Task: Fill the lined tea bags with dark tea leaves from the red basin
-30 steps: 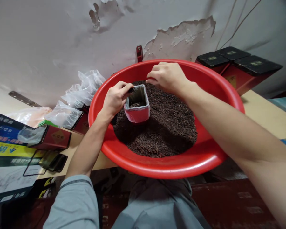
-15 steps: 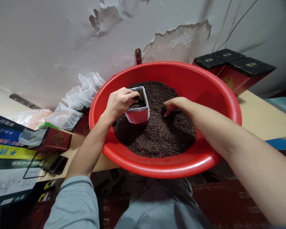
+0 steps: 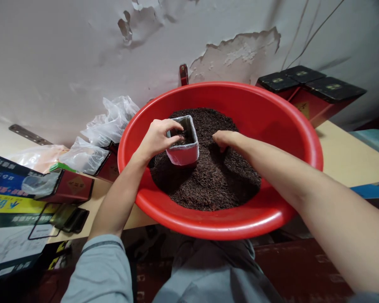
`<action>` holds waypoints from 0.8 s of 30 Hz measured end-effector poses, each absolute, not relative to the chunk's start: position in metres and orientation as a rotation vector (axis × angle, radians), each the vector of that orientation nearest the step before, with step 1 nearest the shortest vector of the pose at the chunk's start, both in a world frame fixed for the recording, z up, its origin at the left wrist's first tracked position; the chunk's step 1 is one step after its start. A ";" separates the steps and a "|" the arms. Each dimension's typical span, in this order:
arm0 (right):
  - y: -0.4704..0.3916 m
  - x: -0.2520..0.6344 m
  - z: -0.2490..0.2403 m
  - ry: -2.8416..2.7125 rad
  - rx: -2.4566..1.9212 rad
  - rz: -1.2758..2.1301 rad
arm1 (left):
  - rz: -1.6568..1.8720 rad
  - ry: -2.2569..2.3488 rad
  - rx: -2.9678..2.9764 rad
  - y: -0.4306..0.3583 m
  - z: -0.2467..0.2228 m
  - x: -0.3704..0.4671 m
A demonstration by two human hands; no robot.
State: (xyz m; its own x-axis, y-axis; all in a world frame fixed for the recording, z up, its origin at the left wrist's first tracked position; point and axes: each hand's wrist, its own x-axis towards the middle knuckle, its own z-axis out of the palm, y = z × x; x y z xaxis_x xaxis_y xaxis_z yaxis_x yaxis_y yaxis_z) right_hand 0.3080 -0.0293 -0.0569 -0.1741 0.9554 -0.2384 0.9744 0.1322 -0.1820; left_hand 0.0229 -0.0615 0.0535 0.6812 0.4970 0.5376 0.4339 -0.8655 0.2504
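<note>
A large red basin (image 3: 233, 229) holds a bed of dark loose grains (image 3: 205, 185). On the grains, left of the basin's middle, stands a square red tin (image 3: 183, 155) with a pale liner folded over its rim. My left hand (image 3: 160, 136) is at the tin's left rim, thumb and fingers apart, their tips reaching into the opening above dark contents. To the right of the tin, my right hand (image 3: 225, 139) is curled with its fingertips down at the grains. What those fingers hold, if anything, is hidden.
Black-lidded red tins (image 3: 316, 94) stand behind the basin at right. At left are clear plastic bags (image 3: 109, 122), a lined red tin (image 3: 71, 187), a dark lid (image 3: 71, 218) and a printed box (image 3: 12, 235). A peeling wall rises behind the wooden table (image 3: 356, 155).
My left thumb and fingers have spread apart inside the tin's opening. My right hand has shifted slightly left and its fingers have curled closed. The view has moved slightly.
</note>
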 end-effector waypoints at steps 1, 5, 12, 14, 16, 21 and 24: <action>-0.029 0.308 -0.053 2.306 1.941 -0.435 | 0.944 0.773 2.779 -0.061 0.053 0.023; -0.024 0.308 -0.024 2.275 1.804 -0.334 | 0.922 0.827 2.765 -0.062 0.055 0.023; -0.032 0.301 0.040 2.936 2.059 -0.039 | 0.877 0.892 2.713 -0.063 0.055 0.023; -0.046 0.290 0.057 3.159 2.029 0.063 | 0.878 0.909 2.701 -0.063 0.054 0.024; -0.062 0.275 0.070 3.336 1.952 0.069 | 0.895 0.942 2.688 -0.063 0.054 0.024; -0.089 0.242 0.081 3.566 1.724 -0.087 | 1.006 1.039 2.611 -0.064 0.054 0.026; -0.090 0.234 0.076 3.670 1.596 -0.161 | 1.055 1.063 2.565 -0.064 0.054 0.026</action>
